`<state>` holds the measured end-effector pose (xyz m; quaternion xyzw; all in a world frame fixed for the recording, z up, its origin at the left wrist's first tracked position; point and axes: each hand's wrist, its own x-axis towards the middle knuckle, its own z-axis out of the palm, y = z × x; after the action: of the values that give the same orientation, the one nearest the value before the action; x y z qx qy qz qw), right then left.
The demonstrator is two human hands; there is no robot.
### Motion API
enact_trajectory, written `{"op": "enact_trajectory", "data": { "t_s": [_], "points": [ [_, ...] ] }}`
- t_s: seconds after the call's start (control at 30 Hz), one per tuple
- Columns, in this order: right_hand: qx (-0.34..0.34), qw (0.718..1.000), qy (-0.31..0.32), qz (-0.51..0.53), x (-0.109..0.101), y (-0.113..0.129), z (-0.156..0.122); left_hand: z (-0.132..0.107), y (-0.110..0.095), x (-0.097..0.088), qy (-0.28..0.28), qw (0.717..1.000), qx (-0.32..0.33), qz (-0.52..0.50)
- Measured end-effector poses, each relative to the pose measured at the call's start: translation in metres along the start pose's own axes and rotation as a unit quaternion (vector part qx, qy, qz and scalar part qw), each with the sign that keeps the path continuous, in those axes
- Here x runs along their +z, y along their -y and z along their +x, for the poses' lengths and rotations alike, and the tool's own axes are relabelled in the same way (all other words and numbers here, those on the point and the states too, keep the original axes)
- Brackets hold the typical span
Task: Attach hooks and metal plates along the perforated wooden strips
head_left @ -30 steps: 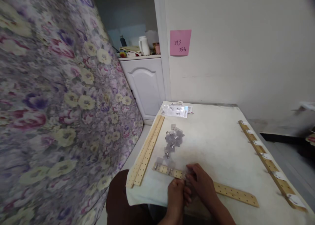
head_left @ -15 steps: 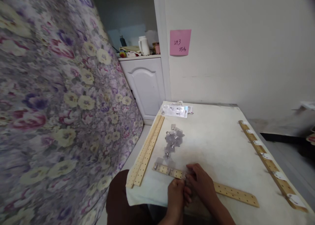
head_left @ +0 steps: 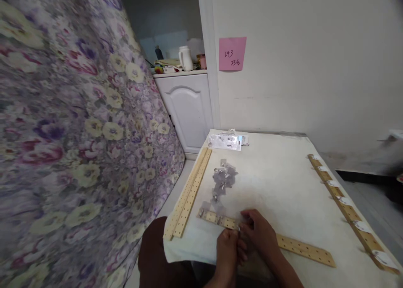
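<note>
Here, lower centre, our left hand [head_left: 227, 247] pinches a metal clip [head_left: 238, 228] at the perforated strip [head_left: 306, 250]; the grip of our right hand [head_left: 260, 232] we cannot tell.

We get soft, muted light whose source we cannot place. The alcove [head_left: 163, 13] sinks into shadow, while glare whitens the clear package [head_left: 224, 142]. Toward the edges we find stretch and softness, notably on the floral curtain [head_left: 66, 153]; the small fittings [head_left: 224, 176] look smudged and indistinct.
</note>
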<state>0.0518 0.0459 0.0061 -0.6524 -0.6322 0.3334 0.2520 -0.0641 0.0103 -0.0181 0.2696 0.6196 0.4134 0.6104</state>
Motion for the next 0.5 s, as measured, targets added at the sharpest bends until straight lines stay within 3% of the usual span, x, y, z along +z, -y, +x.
{"op": "enact_trajectory", "data": {
  "t_s": [0.5],
  "points": [
    [-0.005,1.000,0.008,-0.001,-0.0024,0.0023,0.0010,-0.0009,0.0034,-0.0051,0.043,0.999,-0.007,-0.032]
  ]
}}
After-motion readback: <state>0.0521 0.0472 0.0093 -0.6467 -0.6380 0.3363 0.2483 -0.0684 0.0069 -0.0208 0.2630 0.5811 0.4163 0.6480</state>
